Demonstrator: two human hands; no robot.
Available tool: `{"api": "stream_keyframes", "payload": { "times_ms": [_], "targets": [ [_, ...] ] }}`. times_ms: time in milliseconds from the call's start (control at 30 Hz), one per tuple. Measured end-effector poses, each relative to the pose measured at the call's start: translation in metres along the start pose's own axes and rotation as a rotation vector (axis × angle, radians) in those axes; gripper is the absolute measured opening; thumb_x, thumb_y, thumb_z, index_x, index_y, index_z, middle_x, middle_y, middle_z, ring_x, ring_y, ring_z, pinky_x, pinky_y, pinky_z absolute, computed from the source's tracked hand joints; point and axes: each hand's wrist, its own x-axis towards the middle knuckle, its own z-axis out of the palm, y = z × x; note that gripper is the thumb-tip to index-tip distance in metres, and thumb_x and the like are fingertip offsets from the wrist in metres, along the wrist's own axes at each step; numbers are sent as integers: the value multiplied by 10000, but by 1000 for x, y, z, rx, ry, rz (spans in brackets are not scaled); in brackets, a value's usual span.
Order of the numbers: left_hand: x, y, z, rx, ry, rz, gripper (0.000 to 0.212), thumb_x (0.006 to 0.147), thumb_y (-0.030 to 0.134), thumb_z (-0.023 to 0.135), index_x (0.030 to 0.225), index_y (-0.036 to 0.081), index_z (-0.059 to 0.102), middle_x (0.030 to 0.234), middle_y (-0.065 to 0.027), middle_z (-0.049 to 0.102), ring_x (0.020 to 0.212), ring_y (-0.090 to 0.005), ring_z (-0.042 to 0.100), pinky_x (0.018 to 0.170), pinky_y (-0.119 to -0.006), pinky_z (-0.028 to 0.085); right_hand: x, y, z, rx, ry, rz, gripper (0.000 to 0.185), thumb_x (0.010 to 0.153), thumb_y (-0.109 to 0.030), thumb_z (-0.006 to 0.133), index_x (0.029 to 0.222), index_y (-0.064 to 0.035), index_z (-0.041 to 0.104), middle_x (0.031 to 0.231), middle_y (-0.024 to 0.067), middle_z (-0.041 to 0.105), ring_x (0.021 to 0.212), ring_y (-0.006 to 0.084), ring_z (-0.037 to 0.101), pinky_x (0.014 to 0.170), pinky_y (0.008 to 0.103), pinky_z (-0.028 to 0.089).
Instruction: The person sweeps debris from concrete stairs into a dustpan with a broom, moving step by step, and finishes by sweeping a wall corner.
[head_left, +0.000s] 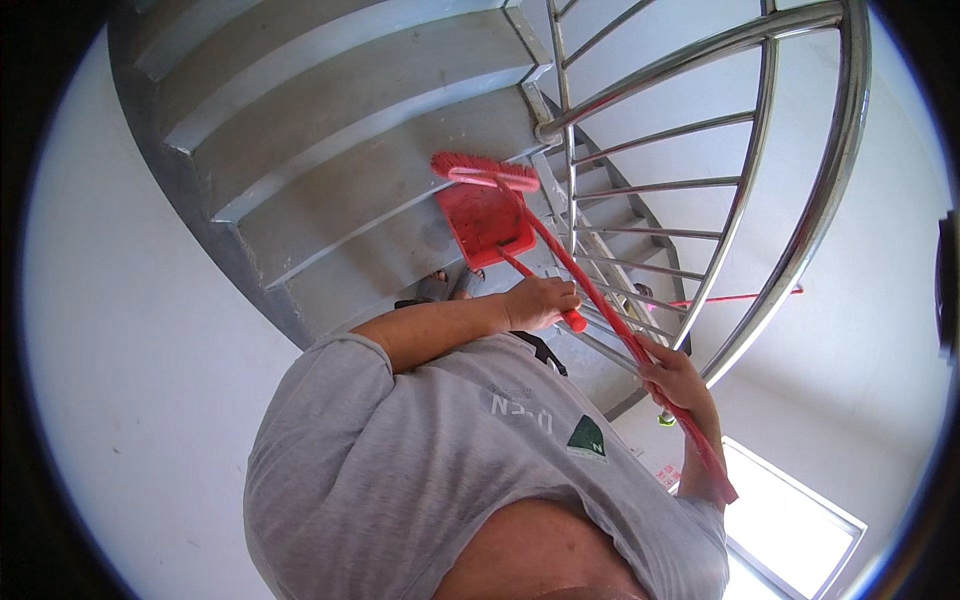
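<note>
My left hand is closed around the short red handle of a plastic dustpan. Dark dirt marks show on the pan, which is over the grey stair in front of my feet. In my right hand is the long red handle of a broom, which slants from beside my forearm to the dustpan. At the pan's far edge lies the red broom head, its bristles facing away from me. Whether the bristles touch the step cannot be told.
Grey concrete stairs climb ahead, bordered by a white wall on the left. A stainless steel railing curves close along my right. Through its bars appear a lower flight and a red pole. A bright window is at lower right.
</note>
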Motion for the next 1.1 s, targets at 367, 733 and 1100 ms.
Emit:
{"api": "stream_keyframes", "payload": {
  "times_ms": [367, 733, 1100],
  "targets": [
    [-14, 11, -13, 16, 11, 2, 397, 765, 127, 802, 1053, 150, 530, 979, -34, 598, 881, -254, 694, 650, -381, 567, 94, -77, -11, -264, 146, -248, 588, 985, -135, 594, 1561, -179, 484, 666, 18, 557, 500, 105, 526, 471, 280, 456],
    [-28, 14, -13, 48, 81, -59, 388, 756, 114, 799, 1044, 151, 542, 955, -24, 596, 858, -249, 695, 658, -371, 565, 121, -39, -8, -231, -49, -278, 716, 937, -96, 635, 1605, -203, 400, 613, 7, 555, 460, 121, 530, 439, 303, 448],
    [-29, 21, -15, 35, 80, -74, 344, 766, 113, 785, 1021, 145, 557, 958, -34, 591, 881, -254, 683, 679, -379, 570, -40, -33, -15, -75, -78, -5, 613, 971, -68, 628, 1562, -133, 477, 676, 13, 578, 497, 81, 508, 460, 258, 436]
  ]
}}
